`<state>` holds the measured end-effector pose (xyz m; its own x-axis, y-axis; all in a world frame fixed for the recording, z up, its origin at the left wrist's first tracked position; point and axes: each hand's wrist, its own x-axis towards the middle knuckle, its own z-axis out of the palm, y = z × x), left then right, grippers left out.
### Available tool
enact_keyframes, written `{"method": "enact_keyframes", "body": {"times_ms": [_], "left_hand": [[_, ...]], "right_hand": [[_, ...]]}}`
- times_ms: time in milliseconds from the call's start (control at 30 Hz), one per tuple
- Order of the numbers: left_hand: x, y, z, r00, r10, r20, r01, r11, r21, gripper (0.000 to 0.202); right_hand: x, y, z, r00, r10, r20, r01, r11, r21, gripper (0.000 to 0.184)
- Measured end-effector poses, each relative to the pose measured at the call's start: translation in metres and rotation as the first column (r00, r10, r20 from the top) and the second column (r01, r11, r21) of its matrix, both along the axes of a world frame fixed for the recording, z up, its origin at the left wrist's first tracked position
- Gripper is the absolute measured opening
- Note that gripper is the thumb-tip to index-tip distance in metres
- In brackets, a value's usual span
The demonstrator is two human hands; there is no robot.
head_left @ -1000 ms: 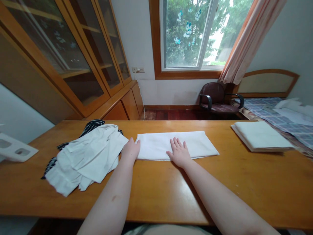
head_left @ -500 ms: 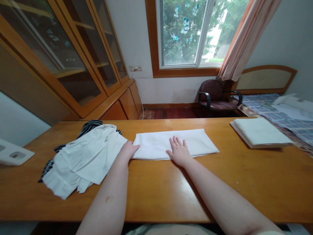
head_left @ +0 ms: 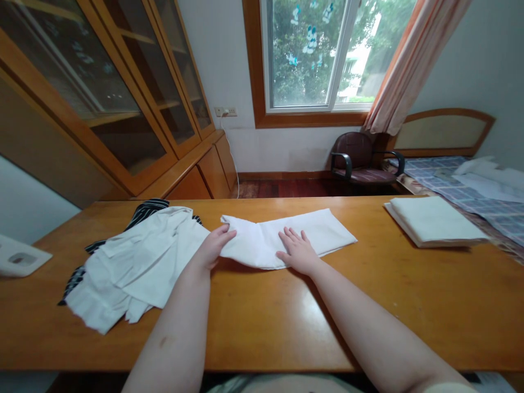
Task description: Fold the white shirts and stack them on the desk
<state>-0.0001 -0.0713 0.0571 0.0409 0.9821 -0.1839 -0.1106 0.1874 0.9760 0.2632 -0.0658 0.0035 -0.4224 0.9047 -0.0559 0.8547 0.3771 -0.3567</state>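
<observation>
A white cloth, folded into a long strip, lies across the middle of the table. Its left end is lifted off the wood and bends upward, with a crease a little left of centre. My left hand grips that raised end, thumb on top and the other fingers partly hidden by the cloth. Flat on the middle of the strip rests my right hand, fingers spread. To the left of my left hand is a loose heap of white fabric, with black-and-white striped cloth showing from under it.
A stack of folded white cloth sits at the right of the wooden table. A white plastic object juts in at the left edge. Beyond the table stand a glass-fronted cabinet, a maroon armchair and a bed.
My left hand has raised the left end of the folded cloth, and a crease has formed in it. The strip has turned slightly. My right hand stays spread on it.
</observation>
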Motion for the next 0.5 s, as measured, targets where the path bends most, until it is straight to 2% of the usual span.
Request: {"method": "enact_keyframes", "body": {"times_ms": [167,300,400,500], "left_hand": [[0.025,-0.010,0.005,0.970,-0.082,0.228,0.070,0.996,0.058,0.027],[0.052,-0.013,0.000,0.946,-0.073,0.317,0.052,0.996,0.076,0.029],[0.069,-0.012,-0.007,0.966,-0.040,0.257,0.021,0.997,0.078,0.029],[0.080,-0.011,-0.018,0.989,-0.062,0.131,0.055,0.997,0.060,0.032]], "right_hand": [[0.005,0.004,0.003,0.984,0.083,-0.159,-0.091,0.995,-0.042,0.064],[0.008,0.005,0.003,0.903,0.117,-0.413,-0.167,0.982,-0.086,0.057],[0.009,0.004,0.003,0.801,0.068,-0.595,-0.199,0.967,-0.157,0.070],[0.008,0.004,0.000,0.678,0.022,-0.735,-0.246,0.949,-0.199,0.081]]}}
